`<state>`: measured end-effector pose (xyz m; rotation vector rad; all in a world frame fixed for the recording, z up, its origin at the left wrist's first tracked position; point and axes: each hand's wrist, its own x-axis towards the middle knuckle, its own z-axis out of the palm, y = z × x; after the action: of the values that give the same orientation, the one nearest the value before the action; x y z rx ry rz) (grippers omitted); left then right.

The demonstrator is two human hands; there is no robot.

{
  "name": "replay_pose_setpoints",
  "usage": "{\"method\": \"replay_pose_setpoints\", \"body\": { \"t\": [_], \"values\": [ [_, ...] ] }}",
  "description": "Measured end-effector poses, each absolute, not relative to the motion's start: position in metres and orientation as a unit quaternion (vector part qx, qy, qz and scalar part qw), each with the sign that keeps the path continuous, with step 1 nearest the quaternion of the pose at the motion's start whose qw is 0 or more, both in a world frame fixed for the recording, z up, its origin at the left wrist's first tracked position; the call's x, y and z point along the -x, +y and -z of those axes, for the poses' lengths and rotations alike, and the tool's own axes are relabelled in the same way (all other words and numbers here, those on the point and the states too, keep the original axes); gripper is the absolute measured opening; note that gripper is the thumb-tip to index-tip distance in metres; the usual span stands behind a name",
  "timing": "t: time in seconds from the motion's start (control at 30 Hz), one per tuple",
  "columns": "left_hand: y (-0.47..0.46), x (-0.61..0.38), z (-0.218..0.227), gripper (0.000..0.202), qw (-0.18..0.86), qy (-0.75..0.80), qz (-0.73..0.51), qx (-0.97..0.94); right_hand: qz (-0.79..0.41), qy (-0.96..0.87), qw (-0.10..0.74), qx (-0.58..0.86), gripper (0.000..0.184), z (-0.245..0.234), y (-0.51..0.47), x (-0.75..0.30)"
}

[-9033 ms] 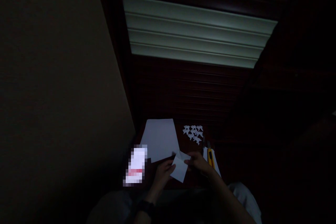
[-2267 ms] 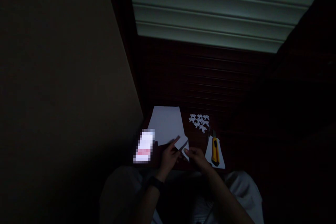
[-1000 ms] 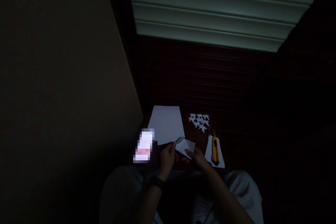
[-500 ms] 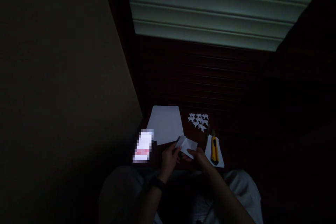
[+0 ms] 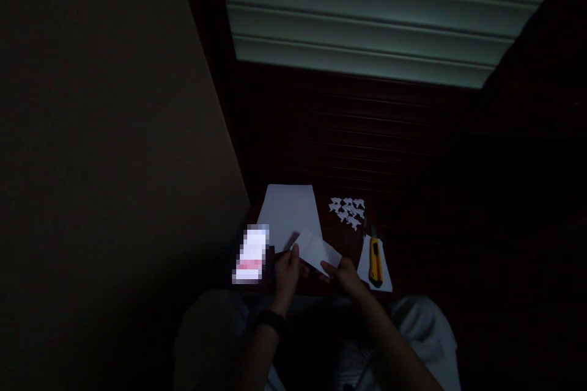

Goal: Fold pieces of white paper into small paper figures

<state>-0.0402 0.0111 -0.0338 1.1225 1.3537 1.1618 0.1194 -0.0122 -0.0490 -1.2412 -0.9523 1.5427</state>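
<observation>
Between my hands is a small white sheet of paper [image 5: 315, 249], tilted and spread nearly flat, with a faint crease across it. My left hand [image 5: 287, 269] pinches its left end, thumb on top. At the lower right edge my right hand [image 5: 342, 272] grips the paper with the thumb above and fingers beneath. A larger white paper stack [image 5: 290, 211] lies just behind the held sheet. To the right, a yellow utility knife [image 5: 375, 263] rests on small white paper pieces [image 5: 386, 278].
Several small folded white paper shapes [image 5: 348, 211] are grouped at the back right of the dark table [image 5: 316, 287]. A lit, pixelated phone-like screen [image 5: 251, 253] lies at the left. A wall [image 5: 114, 134] rises on the left, and a slatted panel [image 5: 343, 116] stands behind.
My left hand has moved a little left and the folded-over left part of the paper has opened out, so the sheet now looks wider. My right hand keeps its grip.
</observation>
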Motion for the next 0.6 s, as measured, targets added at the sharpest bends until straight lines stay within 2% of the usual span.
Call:
{"method": "replay_pose_setpoints", "body": {
  "t": [0.17, 0.33, 0.47, 0.6],
  "values": [
    [0.009, 0.041, 0.034, 0.046, 0.505, 0.538, -0.43, -0.52, -0.63, -0.411, 0.452, 0.479, 0.052, 0.043, -0.014, -0.117],
    [0.011, 0.047, 0.034, 0.048, 0.535, 0.529, -0.435, -0.494, -0.679, -0.3, 0.493, 0.454, 0.066, 0.029, -0.011, -0.124],
    [0.011, 0.049, 0.032, 0.05, 0.581, 0.511, -0.417, -0.478, -0.696, -0.307, 0.505, 0.408, 0.055, 0.015, -0.013, -0.129],
    [0.01, 0.053, 0.032, 0.046, 0.612, 0.487, -0.383, -0.492, -0.694, -0.361, 0.472, 0.406, 0.048, 0.008, -0.015, -0.131]
  ]
}}
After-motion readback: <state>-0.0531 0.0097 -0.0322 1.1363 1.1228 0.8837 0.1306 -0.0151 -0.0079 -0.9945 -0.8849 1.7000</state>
